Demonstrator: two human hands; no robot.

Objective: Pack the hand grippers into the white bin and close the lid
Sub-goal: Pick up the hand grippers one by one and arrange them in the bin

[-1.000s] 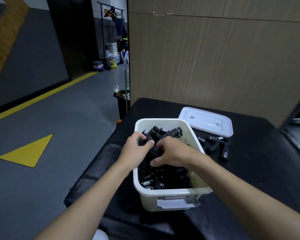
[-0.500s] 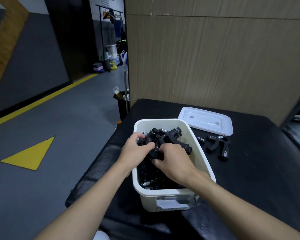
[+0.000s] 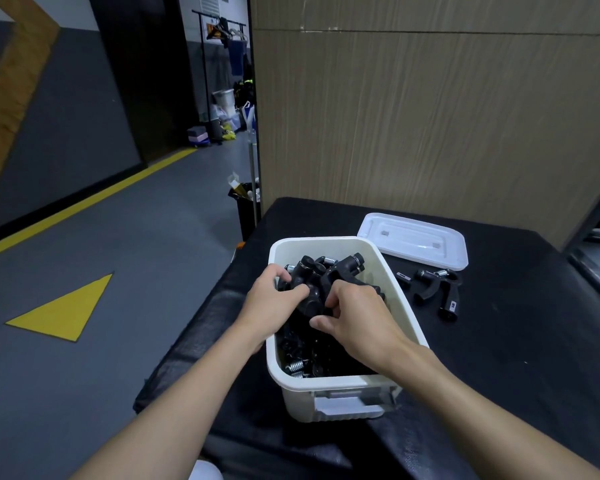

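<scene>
Settling the heaped hand grippers (image 3: 326, 271) inside the white bin (image 3: 329, 384), centre of the frame, on the black table (image 3: 516, 327). Gripping the top of the heap with the left hand (image 3: 271, 303), fingers curled over it near the bin's left wall. Clamping a black handle with the right hand (image 3: 357, 320), fingers and thumb curled round it.

Judged as mid-packing: seems piled to about rim level at the far end, so not yet fit for closing.

Next: re-seat the top pieces lower in the bin. Then reach right of the bin for the loose hand grippers (image 3: 437, 289), lying apart from it on the table, and load them. Last, fetch the lid (image 3: 413, 240), lying flat at upper right, and seat it squarely. Expect snagging of springs on handles; work free, do not force.

Against half a second earlier: curled tighter and tucked under at the right hand; unchanged in place at the left hand, lid and loose pieces.
</scene>
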